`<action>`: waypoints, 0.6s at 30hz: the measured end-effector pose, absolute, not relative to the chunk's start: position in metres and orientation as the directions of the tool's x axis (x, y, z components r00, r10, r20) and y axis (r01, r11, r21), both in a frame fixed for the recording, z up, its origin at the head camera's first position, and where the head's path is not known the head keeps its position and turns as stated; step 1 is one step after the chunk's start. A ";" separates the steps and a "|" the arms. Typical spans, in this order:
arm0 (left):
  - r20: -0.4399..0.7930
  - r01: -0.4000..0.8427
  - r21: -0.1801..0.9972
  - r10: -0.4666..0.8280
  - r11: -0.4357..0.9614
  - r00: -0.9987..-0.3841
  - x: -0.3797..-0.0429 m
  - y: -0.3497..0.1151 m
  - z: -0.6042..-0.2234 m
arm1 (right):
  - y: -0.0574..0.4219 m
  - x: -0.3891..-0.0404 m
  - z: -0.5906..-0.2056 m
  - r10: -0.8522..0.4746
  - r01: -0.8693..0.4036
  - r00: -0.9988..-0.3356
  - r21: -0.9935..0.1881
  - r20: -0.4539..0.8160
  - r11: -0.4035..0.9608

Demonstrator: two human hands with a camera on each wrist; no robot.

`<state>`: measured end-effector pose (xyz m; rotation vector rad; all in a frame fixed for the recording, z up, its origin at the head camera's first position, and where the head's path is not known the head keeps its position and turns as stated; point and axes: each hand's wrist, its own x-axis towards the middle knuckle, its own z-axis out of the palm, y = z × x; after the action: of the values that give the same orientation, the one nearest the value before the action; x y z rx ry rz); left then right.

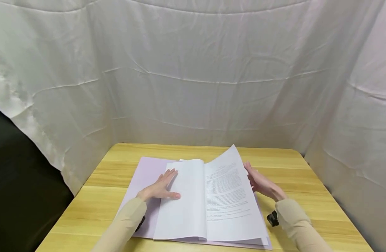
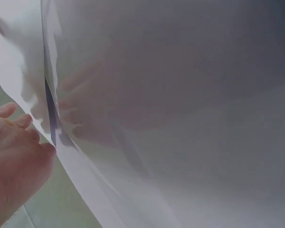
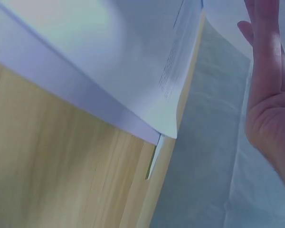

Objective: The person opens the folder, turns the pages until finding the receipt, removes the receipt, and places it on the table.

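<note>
Head view: document (image 1: 182, 218), thin white paper, spread on a lavender folder (image 1: 145, 178) at the near middle of the table (image 1: 309, 206).
Left leaf: plain white, smooth, curving over into the central fold.
Right sheet (image 1: 227, 196): printed in paragraphs too small to read; flexible, its far outer corner raised to a point.
Folder: flat, matte, showing beyond the pages at left and along the near edge.
Left hand (image 1: 161, 187): laid on the left leaf, fingers extended, thumb apart; grips nothing.
Right hand (image 1: 263, 183): at the outer edge of the right sheet; whether it pinches paper cannot be told.
Obstruction: the raised sheet covers part of the right-hand fingers; paper fills most of the left wrist view.
Table: yellow wood grain, rounded far corners.
Curtain (image 1: 196, 98): pale grey fabric, creased, behind the table and at both sides.
Sleeves (image 1: 295, 217): beige cloth.
Wrist unit (image 1: 272, 218): black, beside the right cuff.
</note>
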<state>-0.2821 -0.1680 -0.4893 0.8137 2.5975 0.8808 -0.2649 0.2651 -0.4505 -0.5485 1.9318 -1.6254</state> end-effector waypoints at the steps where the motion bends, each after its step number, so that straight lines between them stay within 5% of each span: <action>1: -0.075 0.420 0.628 0.589 0.655 -0.805 -0.281 -0.168 -0.489 | 0.264 -0.264 -0.450 -0.635 0.043 -0.759 -0.985 -0.143 0.170; 10: -0.070 0.373 0.650 0.541 0.662 -0.838 -0.275 -0.163 -0.483 | 0.255 -0.258 -0.442 -0.659 0.055 -0.741 -0.990 -0.130 0.133; 18: -0.076 0.230 0.797 0.471 0.559 -0.879 -0.269 -0.152 -0.475 | 0.242 -0.255 -0.435 -0.644 0.039 -0.755 -0.988 -0.127 0.148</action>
<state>-0.2689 -0.1519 -0.4750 0.5804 2.5149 1.2254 -0.2549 0.2422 -0.4348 -0.5755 1.8939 -1.6550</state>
